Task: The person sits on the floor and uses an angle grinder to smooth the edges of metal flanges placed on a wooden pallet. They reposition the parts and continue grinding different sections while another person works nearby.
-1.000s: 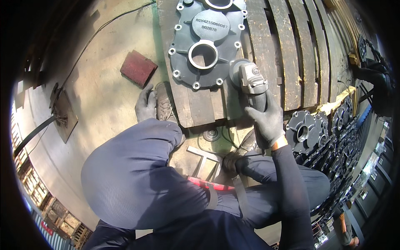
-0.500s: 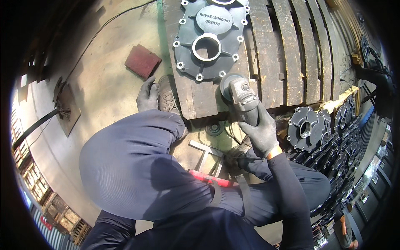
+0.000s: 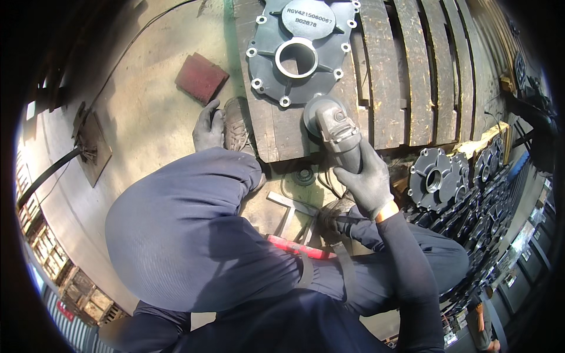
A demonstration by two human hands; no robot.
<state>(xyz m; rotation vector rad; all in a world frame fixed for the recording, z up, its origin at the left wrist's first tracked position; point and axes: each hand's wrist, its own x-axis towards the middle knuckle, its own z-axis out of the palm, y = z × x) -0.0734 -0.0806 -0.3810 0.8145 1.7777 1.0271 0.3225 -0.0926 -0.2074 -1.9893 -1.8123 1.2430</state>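
Just beyond the right hand (image 3: 369, 182), an angle grinder (image 3: 336, 130) is held out over the near edge of a slatted wooden pallet (image 3: 384, 76), its body clasped between gloved fingers and thumb. Farther out and a little to the left of that hand, a dark grey metal housing (image 3: 306, 35) is laid flat on the slats. The grinder's disc (image 3: 312, 120) is placed at the housing's lower rim; whether they are touching cannot be told.

To the left of the right hand, well apart, the gloved left hand (image 3: 209, 128) is held low beside a shoe (image 3: 237, 126), its fingers loosely bent and slightly apart. Just beyond the left hand, a dark red block (image 3: 202, 77) is set on the floor.

Nearer the body and left of the right hand, a grey metal frame (image 3: 291, 205) is seen, with a red bar (image 3: 301, 247) below it. To that hand's right, similar dark castings (image 3: 434, 179) are massed together.
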